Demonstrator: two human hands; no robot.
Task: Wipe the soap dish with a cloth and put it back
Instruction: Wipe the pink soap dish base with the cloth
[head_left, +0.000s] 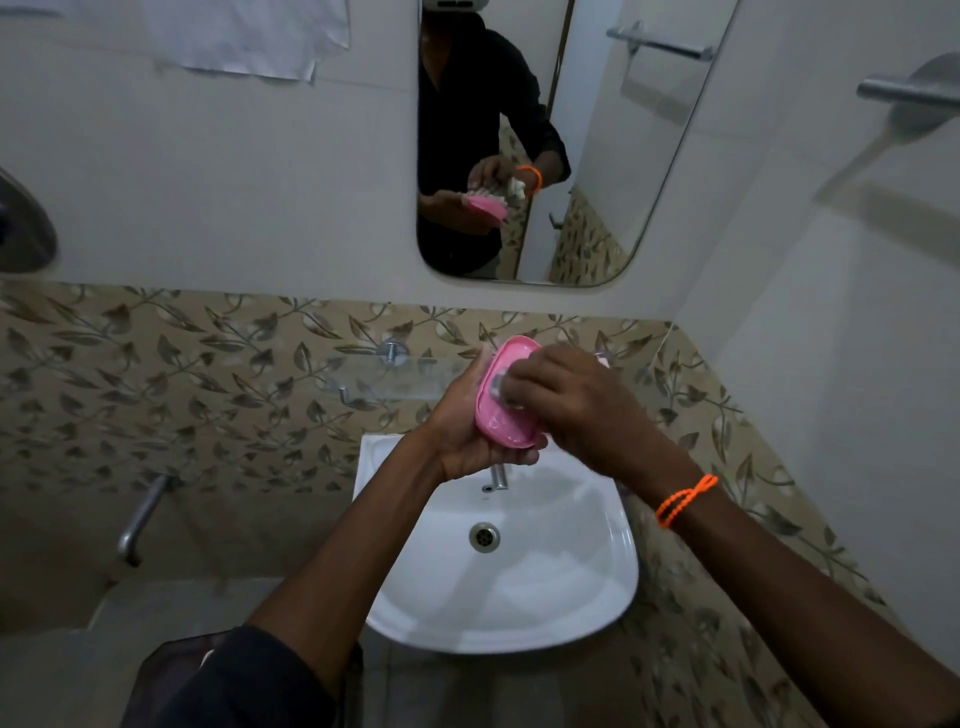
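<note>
A pink oval soap dish (506, 426) is held up above the white basin, its hollow side facing me. My left hand (467, 431) cups it from underneath and behind. My right hand (571, 400), with an orange cord on the wrist, presses a small pale cloth (501, 387) into the dish's upper half. Most of the cloth is hidden under my fingers. The mirror shows the same hands, dish and white cloth.
Below the hands is a white basin (571, 597) with a drain and a tap (497, 478). A glass shelf (384, 376) on metal brackets runs along the leaf-patterned tiles behind the dish. A mirror (597, 156) hangs above, towel bars at right, a pipe at left.
</note>
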